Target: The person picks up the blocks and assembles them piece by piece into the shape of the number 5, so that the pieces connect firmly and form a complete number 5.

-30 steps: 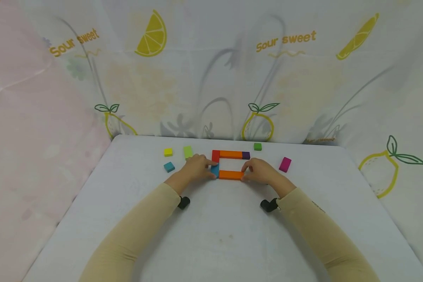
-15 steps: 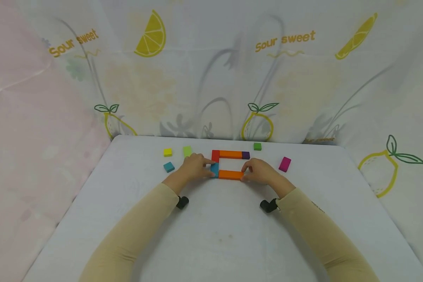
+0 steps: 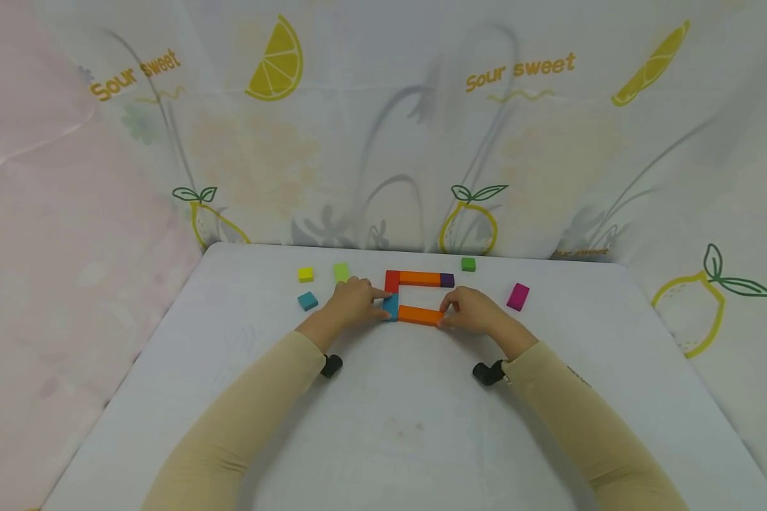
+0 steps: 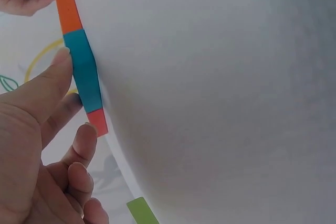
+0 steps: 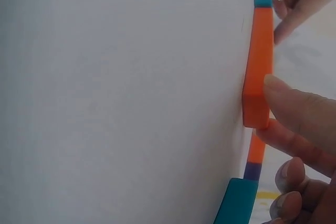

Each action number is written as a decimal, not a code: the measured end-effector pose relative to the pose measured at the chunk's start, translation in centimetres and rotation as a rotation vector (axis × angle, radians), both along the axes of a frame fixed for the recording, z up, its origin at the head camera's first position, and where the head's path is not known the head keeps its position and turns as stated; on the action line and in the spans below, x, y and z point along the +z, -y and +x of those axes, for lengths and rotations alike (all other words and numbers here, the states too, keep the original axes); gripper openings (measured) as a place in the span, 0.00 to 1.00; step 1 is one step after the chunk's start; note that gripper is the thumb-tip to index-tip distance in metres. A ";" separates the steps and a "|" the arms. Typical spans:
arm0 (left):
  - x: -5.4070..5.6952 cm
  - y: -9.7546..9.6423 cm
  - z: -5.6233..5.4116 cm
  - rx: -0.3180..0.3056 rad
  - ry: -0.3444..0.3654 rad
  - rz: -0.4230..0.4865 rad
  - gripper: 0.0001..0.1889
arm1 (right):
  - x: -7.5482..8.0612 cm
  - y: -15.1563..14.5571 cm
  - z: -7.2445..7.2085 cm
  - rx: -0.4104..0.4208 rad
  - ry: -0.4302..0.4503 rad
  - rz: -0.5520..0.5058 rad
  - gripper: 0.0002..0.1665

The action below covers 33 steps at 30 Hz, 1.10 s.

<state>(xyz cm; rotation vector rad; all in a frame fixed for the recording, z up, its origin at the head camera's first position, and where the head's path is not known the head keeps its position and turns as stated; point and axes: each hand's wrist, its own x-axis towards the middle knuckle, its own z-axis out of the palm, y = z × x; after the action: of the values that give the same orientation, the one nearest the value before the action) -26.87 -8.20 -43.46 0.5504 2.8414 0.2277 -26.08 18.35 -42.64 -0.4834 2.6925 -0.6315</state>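
My left hand (image 3: 356,301) has its thumb and index finger at a blue block (image 3: 390,307), seen as teal in the left wrist view. The blue block lies end to end with a red block (image 3: 392,281). My right hand (image 3: 476,310) pinches the right end of the near orange block (image 3: 420,316) between thumb and index finger. Its other end meets the blue block. A far orange block (image 3: 420,279) runs from the red block to a small purple block (image 3: 447,280). In the right wrist view, a teal block (image 5: 236,203) lies by the curled fingers, hidden by the hand in the head view.
Left of the outline lie a yellow block (image 3: 305,275), a light green block (image 3: 341,272) and a small blue block (image 3: 307,301). A green block (image 3: 469,265) sits near the back edge, a magenta block (image 3: 518,297) to the right. A lemon-print cloth (image 3: 383,128) hangs behind the white table (image 3: 396,440).
The near orange block has turned slightly, its left end now a little farther back against the blue block. The left hand has shifted slightly left along the blue block; the right keeps its grip.
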 end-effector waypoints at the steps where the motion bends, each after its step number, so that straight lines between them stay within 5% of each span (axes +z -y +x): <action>1: 0.0 0.0 0.0 0.002 -0.001 -0.002 0.30 | 0.0 0.0 0.0 0.003 -0.001 -0.001 0.15; 33: -0.1 -0.2 0.0 0.022 -0.006 0.024 0.29 | 0.0 -0.1 0.3 0.008 -0.025 -0.013 0.13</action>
<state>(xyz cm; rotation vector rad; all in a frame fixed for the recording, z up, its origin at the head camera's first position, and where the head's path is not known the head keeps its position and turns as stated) -26.83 -7.97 -43.61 0.5252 2.8553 0.2651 -25.77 18.46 -42.61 -0.5080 2.7101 -0.6457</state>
